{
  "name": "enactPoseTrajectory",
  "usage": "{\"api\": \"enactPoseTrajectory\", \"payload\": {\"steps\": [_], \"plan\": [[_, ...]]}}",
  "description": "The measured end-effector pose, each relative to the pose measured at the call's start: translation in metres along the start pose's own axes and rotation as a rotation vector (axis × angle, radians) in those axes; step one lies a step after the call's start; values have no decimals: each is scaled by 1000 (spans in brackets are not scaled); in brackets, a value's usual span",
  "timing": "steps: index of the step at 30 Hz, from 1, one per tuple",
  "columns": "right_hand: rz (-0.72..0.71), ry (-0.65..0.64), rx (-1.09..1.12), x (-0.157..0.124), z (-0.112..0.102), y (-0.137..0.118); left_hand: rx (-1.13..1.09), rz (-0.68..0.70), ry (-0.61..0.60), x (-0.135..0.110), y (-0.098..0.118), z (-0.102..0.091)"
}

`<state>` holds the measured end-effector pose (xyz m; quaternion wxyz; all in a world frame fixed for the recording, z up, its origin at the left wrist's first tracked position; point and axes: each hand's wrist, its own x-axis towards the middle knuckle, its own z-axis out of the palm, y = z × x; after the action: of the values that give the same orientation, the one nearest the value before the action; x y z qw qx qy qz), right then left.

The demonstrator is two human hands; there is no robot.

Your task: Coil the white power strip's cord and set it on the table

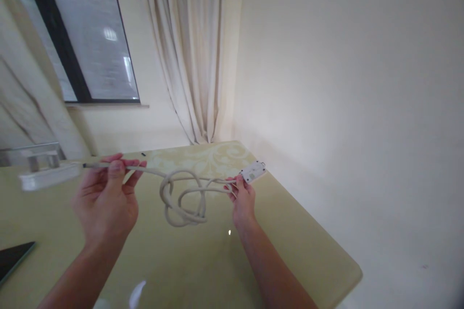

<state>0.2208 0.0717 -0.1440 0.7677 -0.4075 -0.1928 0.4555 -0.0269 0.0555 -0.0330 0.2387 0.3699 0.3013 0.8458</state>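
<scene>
A pale cable (164, 192) is stretched between my hands above the table, its middle looped into a loose tangle. Thumb and fingers of my left hand (108, 198) pinch the cable near its dark-tipped end, which points left. On the right, my right hand (243, 203) grips the cable strands just below a small white block (253, 172). The block shows dark screws or holes at its corners, a faint label and a wire-like loop at its far end; I cannot tell exactly what it is. Part of the strands is hidden behind my right fingers.
The glossy pale-green table (203, 265) has a rounded front-right corner beside a white wall (348, 106). A clear and white object (50, 176) stands at left, above a dark flat object (14, 258). A small black piece (143, 154) lies near the back edge. Curtains (192, 48) hang behind.
</scene>
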Motion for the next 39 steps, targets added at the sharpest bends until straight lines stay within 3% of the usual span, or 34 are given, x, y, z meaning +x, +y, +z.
{"api": "enactPoseTrajectory", "payload": {"steps": [3, 6, 9, 12, 15, 20, 26, 31, 39], "plan": [[-105, -7, -59, -7, 0, -6, 343, 215, -298, 1, -8, -12], [-220, -68, -140, -18, 2, -15, 582, 415, -813, -7, -13, -17], [-282, -147, -216, -29, 5, -22, 665, 396, -1184, -17, -18, -14], [-314, -182, -275, -35, 6, -24, 791, 349, -1351, -29, -19, -10], [-324, -204, -300, -36, 4, -23, 942, 365, -1413, -42, -15, -9], [-324, -200, -317, -32, -1, -18, 1152, 553, -1392, -74, -9, -4], [-315, -205, -291, -30, -1, -13, 1479, 627, -1361, -101, -6, 12], [-323, -196, -291, -29, -2, -10, 1499, 715, -1316, -108, -12, 13], [-223, -166, -175, -29, 3, -17, 1282, 817, -1412, -92, -44, -1]]}}
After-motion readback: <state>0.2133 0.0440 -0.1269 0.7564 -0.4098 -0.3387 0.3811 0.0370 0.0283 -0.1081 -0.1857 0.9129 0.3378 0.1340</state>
